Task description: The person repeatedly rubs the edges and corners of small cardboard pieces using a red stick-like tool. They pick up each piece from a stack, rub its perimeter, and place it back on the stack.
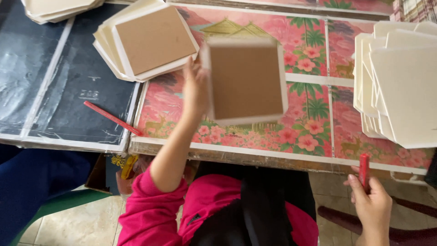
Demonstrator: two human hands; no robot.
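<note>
Holding one square board (246, 82) left hand (195, 89); right hand (372, 205) one red stick (364, 171).

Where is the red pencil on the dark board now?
In the head view, the red pencil lies at left on the dark board, near its right edge, below the stack of squares.

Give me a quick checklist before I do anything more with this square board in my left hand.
1. Left hand has the brown board by its left edge: ok, though the board is motion-blurred.
2. Right hand holds the red marker clear of the table: ok.
3. Finished stack at upper left is reasonably squared: ok.
4. White blank stack on the right is fanned and overhangs the table edge: not ok.
5. Second red pencil lies on the dark sheet, out of the way: ok.
</note>
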